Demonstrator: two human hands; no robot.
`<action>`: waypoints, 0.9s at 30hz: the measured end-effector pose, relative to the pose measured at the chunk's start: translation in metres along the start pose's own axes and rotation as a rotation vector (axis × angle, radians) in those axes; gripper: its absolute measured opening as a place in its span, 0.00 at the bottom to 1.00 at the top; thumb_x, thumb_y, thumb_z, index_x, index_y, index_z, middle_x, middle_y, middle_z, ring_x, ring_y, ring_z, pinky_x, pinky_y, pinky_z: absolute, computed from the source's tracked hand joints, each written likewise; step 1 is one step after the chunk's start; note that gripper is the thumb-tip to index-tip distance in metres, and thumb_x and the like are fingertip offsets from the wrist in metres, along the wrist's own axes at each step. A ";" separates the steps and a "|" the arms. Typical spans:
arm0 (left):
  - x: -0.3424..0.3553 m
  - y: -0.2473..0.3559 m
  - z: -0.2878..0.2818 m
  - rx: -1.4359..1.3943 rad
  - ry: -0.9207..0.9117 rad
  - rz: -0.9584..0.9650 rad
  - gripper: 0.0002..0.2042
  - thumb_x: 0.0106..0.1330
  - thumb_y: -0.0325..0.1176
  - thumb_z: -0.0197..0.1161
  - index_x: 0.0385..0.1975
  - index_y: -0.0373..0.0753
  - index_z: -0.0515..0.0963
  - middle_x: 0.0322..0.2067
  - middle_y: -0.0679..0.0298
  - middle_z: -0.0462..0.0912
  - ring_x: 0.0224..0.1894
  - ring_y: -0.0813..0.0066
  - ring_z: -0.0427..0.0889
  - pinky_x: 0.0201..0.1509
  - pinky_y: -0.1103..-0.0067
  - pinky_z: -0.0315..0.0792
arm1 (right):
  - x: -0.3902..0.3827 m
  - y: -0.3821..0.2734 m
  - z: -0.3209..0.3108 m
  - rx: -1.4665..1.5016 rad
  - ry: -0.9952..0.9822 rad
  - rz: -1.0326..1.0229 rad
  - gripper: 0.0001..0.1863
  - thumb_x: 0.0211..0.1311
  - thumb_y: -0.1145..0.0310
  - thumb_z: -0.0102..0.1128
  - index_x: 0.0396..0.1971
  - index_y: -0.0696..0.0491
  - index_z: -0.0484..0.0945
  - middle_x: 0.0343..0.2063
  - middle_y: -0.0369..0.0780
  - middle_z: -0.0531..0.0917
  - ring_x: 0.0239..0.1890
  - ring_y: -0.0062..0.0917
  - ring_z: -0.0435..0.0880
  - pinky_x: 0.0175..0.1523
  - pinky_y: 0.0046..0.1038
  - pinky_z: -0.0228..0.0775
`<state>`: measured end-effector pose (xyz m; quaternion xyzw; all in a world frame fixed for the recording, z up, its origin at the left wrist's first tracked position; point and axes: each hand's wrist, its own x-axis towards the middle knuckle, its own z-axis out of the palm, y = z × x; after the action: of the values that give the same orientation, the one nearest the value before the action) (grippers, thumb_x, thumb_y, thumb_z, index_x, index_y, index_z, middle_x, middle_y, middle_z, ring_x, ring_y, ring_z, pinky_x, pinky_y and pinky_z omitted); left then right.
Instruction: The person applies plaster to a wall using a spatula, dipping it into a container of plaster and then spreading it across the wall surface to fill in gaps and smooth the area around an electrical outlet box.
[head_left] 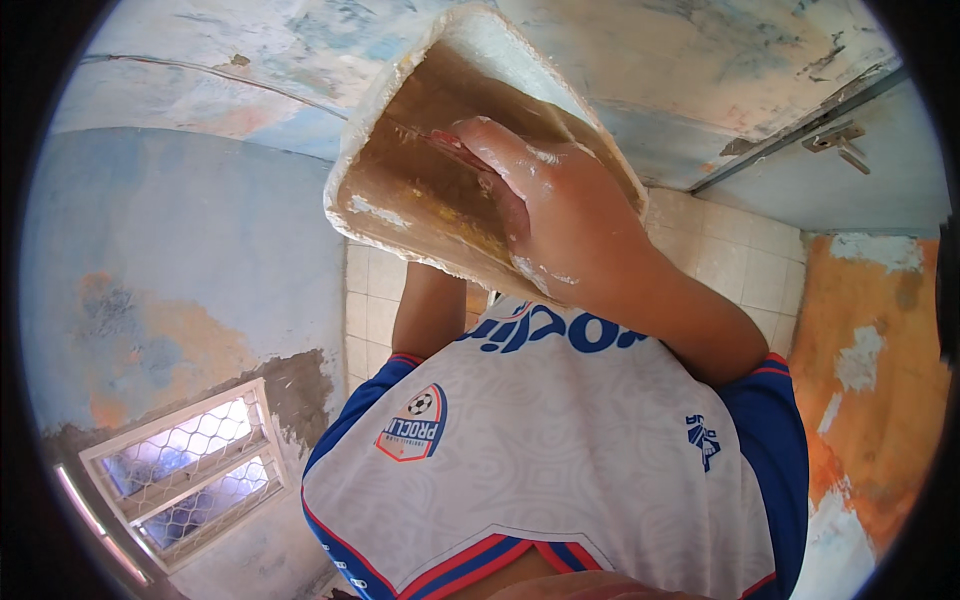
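A deep, roughly rectangular tub (365, 205) is tilted in front of my chest, its rim crusted with white plaster. Its inner walls look brown and wet, with yellowish and white smears. My right hand (520, 180) reaches over the rim into it, fingers bent and pressed together, white paste on the thumb and knuckles. Whether anything is between those fingers I cannot make out. My left forearm (430, 310) goes up behind the tub, which hides my left hand and its grip.
A patchy blue wall (200, 220) with a meshed window (190, 470) stands at left. On the right are a grey door (850, 190) with a lever handle and an orange, flaking wall (860, 310). Pale floor tiles (720, 240) show behind the tub.
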<state>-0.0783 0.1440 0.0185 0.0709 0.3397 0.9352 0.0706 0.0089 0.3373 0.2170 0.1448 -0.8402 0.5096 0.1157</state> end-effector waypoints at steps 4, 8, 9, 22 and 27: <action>-0.006 -0.004 0.002 -0.003 0.003 0.000 0.40 0.63 0.63 0.61 0.66 0.38 0.64 0.60 0.52 0.74 0.60 0.54 0.75 0.62 0.58 0.74 | -0.007 -0.001 -0.002 0.063 -0.061 0.042 0.21 0.58 0.84 0.57 0.53 0.53 0.74 0.39 0.51 0.85 0.41 0.47 0.85 0.42 0.38 0.76; -0.006 -0.007 0.006 0.015 -0.006 -0.001 0.40 0.63 0.63 0.61 0.66 0.38 0.64 0.60 0.52 0.74 0.60 0.54 0.75 0.62 0.58 0.74 | -0.013 0.000 0.000 -0.003 0.019 0.057 0.26 0.56 0.80 0.59 0.57 0.54 0.71 0.31 0.52 0.85 0.35 0.49 0.85 0.41 0.42 0.76; -0.008 -0.008 0.006 0.012 -0.004 0.001 0.40 0.63 0.63 0.61 0.66 0.38 0.65 0.60 0.52 0.74 0.60 0.54 0.75 0.62 0.58 0.74 | -0.014 0.000 0.001 -0.016 0.048 0.048 0.27 0.55 0.80 0.59 0.58 0.55 0.71 0.29 0.53 0.85 0.34 0.49 0.85 0.40 0.43 0.76; 0.011 0.006 -0.011 0.107 -0.063 0.071 0.41 0.62 0.64 0.62 0.65 0.37 0.65 0.59 0.51 0.74 0.60 0.54 0.76 0.62 0.57 0.74 | -0.025 0.001 -0.017 0.208 -0.083 0.090 0.14 0.65 0.78 0.55 0.50 0.56 0.75 0.37 0.52 0.82 0.40 0.47 0.83 0.44 0.33 0.74; 0.029 0.013 -0.027 0.149 -0.098 0.131 0.41 0.62 0.64 0.62 0.65 0.36 0.65 0.59 0.51 0.74 0.59 0.53 0.76 0.61 0.57 0.74 | -0.023 0.008 -0.024 0.343 -0.105 0.126 0.17 0.67 0.78 0.58 0.54 0.60 0.73 0.40 0.45 0.84 0.40 0.27 0.83 0.47 0.25 0.73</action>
<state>-0.1122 0.1228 0.0090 0.1435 0.3989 0.9055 0.0206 0.0282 0.3655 0.2136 0.1357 -0.7534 0.6433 0.0133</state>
